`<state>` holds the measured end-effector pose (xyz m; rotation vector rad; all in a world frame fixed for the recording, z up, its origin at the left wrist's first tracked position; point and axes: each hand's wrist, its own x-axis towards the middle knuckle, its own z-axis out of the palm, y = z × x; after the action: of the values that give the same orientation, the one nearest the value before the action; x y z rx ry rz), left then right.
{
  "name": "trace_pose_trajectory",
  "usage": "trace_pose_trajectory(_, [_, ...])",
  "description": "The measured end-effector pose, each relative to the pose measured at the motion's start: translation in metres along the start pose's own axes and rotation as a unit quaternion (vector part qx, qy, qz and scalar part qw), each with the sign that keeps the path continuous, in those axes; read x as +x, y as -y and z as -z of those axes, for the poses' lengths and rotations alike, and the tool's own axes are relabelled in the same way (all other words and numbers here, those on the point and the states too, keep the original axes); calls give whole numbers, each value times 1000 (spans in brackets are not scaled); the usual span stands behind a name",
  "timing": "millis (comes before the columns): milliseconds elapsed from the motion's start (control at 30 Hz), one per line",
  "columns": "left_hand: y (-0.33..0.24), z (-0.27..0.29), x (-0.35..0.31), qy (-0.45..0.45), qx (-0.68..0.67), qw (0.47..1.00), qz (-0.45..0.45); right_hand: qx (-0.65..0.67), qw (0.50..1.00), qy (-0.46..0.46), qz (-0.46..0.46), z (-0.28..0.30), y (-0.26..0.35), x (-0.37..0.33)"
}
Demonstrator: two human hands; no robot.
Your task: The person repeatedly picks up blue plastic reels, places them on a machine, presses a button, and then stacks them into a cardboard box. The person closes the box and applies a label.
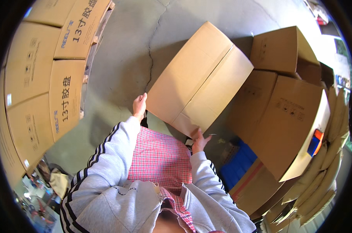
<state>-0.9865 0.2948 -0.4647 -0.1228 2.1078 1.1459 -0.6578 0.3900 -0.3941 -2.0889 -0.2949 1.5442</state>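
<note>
A large brown cardboard box (pixel 201 73) is in front of me, turned at an angle. Its two top flaps meet along a middle seam, and no tape is plain to see on it. My left hand (pixel 139 105) is closed on the box's left corner, with the fingers partly hidden at the edge. At the near corner my right hand (pixel 199 141) grips the same box; one finger lies against the cardboard and the thumb points out to the right. Whether the box rests on the floor or is held above it, I cannot tell.
Printed cartons (pixel 69 97) are stacked on a wooden pallet (pixel 92 58) at the left. Open cardboard boxes (pixel 288 112) crowd the right, an orange and blue object (pixel 315 142) on one. Below them is a blue item (pixel 240 161). Cracked concrete floor (pixel 125 50) lies between.
</note>
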Motion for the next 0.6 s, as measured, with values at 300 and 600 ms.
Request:
trace_pose_trajectory(300, [-106, -17, -37, 65, 11, 998, 0, 13, 999, -33, -9, -17, 84, -26])
trace_pose_trajectory(600, [-353, -102, -78, 128, 56, 970, -197, -31, 973, 23, 229, -35, 306, -42])
